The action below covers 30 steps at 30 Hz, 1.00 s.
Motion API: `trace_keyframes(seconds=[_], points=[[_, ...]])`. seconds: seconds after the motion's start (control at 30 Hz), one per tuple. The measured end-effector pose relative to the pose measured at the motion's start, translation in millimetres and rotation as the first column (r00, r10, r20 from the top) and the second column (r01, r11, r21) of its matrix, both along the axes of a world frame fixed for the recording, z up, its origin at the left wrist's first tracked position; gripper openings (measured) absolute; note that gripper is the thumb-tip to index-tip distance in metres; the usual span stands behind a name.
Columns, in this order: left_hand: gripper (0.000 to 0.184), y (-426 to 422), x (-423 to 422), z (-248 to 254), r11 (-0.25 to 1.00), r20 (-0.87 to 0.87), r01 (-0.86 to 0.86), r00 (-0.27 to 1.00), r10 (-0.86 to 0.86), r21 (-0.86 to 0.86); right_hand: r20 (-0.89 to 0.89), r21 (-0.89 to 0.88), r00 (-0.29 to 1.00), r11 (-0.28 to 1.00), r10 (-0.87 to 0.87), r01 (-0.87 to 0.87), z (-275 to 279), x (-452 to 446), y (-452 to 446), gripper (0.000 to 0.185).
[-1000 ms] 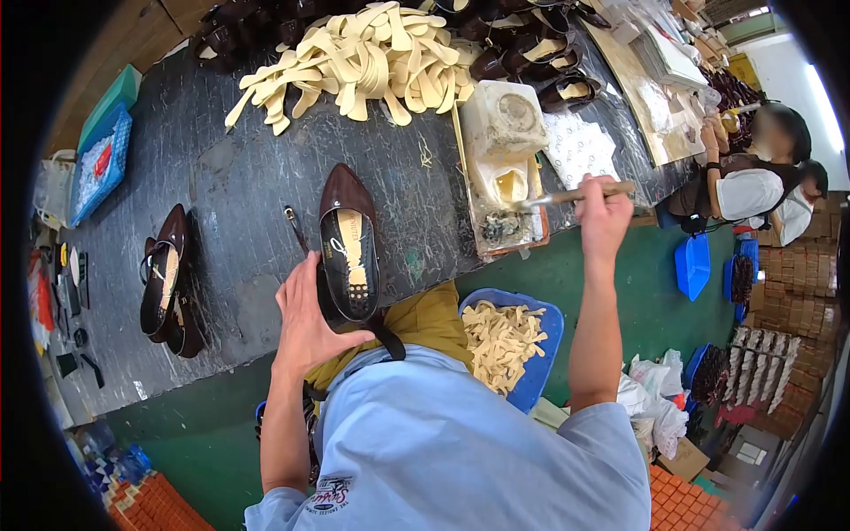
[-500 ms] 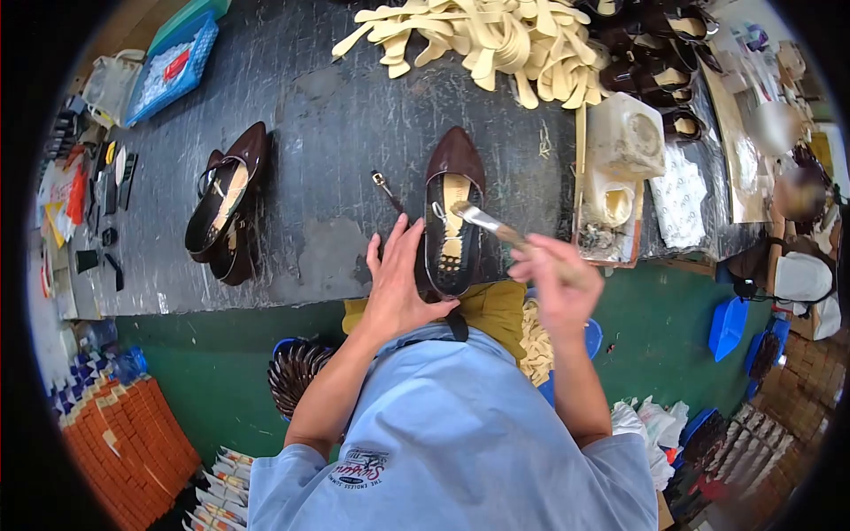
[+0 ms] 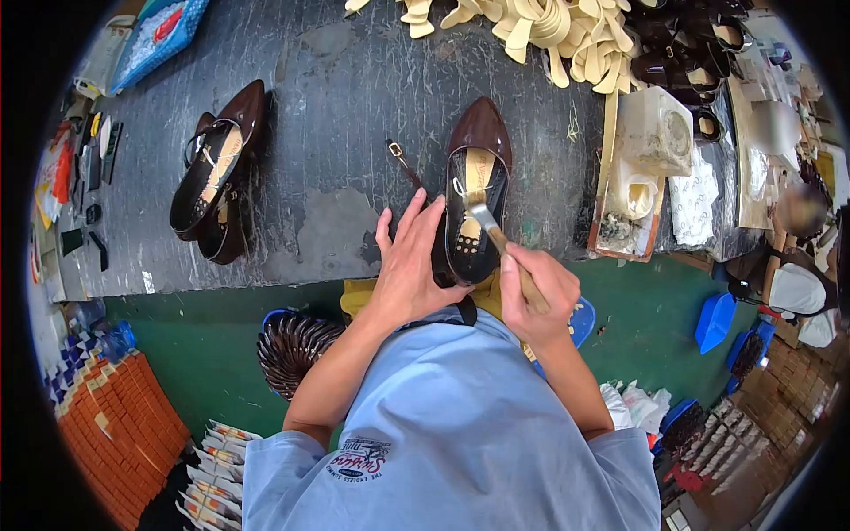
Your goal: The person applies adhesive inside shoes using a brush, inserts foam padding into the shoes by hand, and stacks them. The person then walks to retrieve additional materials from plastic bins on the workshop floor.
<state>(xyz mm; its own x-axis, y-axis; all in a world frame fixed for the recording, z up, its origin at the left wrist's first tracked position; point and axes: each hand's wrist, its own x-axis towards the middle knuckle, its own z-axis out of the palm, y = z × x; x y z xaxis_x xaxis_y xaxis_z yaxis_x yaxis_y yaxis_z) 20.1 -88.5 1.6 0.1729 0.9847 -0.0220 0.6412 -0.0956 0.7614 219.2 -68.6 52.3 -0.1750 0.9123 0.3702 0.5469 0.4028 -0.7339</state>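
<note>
A dark burgundy pointed shoe (image 3: 479, 130) rests on the black worktable, toe away from me. My left hand (image 3: 409, 257) holds it steady at the heel, thumb behind and fingers spread along its left side. In my right hand (image 3: 542, 288) is a flat paintbrush (image 3: 498, 237), gripped by its wooden handle. The bristles touch the pale insole (image 3: 479, 166) inside the shoe, near a small white bow-like piece. A buckled strap (image 3: 403, 162) lies on the table just beyond my left fingertips.
Two similar shoes (image 3: 218, 168) lie at the left. Pale insole pieces (image 3: 567, 35) are heaped at the back, with more dark shoes (image 3: 691, 62) beside them. A whitish plastic container (image 3: 653, 133) stands in a tray (image 3: 609, 241) on the right. The table's front edge is close to me.
The brush tip has moved from the forepart of the insole toward the heel, and my right hand has come closer to the shoe. The camera view has shifted; my left hand stays at the heel.
</note>
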Motion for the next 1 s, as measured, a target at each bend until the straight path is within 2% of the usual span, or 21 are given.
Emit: trace_keyframes(seconds=[0.03, 0.13, 0.27, 0.4, 0.43, 0.53, 0.57, 0.67, 0.77, 0.83, 1.0], points=[[0.125, 0.3, -0.3, -0.1, 1.0, -0.002, 0.001, 1.0, -0.001, -0.001, -0.009, -0.017, 1.0, 1.0, -0.014, 0.014, 4.4, 0.9, -2.9, 0.011], [0.125, -0.1, -0.8, -0.9, 1.0, 0.003, 0.003, 1.0, -0.003, -0.001, -0.037, -0.252, 0.999, 0.968, -0.012, 0.002, 22.5, 7.0, -6.4, 0.006], [0.126, 1.7, -0.9, 0.8, 1.0, 0.004, 0.002, 1.0, -0.002, -0.013, -0.104, -0.636, 0.994, 0.768, 0.011, -0.075, 43.5, 12.2, 22.8, 0.009], [0.128, 0.9, -1.0, -2.3, 1.0, 0.001, 0.01, 1.0, -0.01, -0.018, -0.1, -0.778, 0.966, 0.586, 0.238, -0.225, 48.5, 11.8, 66.6, 0.014], [0.129, 0.3, -1.4, -3.3, 1.0, -0.004, 0.014, 1.0, -0.014, -0.018, -0.052, -0.841, 0.932, 0.488, 0.358, -0.234, 55.5, 11.1, 82.4, 0.015], [0.129, 1.0, -1.4, -2.4, 1.0, -0.01, 0.013, 1.0, -0.013, -0.02, -0.083, -0.788, 0.741, 0.411, 0.666, -0.458, 58.4, 10.9, 111.8, 0.014], [0.129, 0.7, -1.3, -2.5, 1.0, -0.011, 0.016, 1.0, -0.016, -0.022, -0.025, -0.797, 0.684, 0.399, 0.729, -0.454, 70.8, 4.7, 117.5, 0.017], [0.128, 0.9, -2.3, -3.4, 1.0, -0.009, 0.017, 1.0, -0.018, -0.017, 0.154, -0.591, 0.61, 0.567, 0.777, -0.573, 69.8, 2.6, 108.4, 0.017], [0.127, 0.5, -2.0, -3.3, 1.0, 0.001, 0.013, 1.0, -0.013, -0.004, 0.373, -0.469, 0.629, 0.723, 0.682, -0.507, 79.3, -3.5, 95.5, 0.021], [0.126, 0.2, -1.7, -3.1, 1.0, 0.001, 0.018, 1.0, -0.018, -0.001, 0.452, -0.315, 0.684, 0.82, 0.572, -0.478, 68.4, -5.7, 86.2, 0.025], [0.125, -0.2, 1.4, -2.5, 1.0, -0.021, 0.005, 1.0, -0.005, 0.004, 0.526, 0.073, 0.808, 0.933, 0.265, -0.353, 13.2, -14.9, 69.9, 0.022]])
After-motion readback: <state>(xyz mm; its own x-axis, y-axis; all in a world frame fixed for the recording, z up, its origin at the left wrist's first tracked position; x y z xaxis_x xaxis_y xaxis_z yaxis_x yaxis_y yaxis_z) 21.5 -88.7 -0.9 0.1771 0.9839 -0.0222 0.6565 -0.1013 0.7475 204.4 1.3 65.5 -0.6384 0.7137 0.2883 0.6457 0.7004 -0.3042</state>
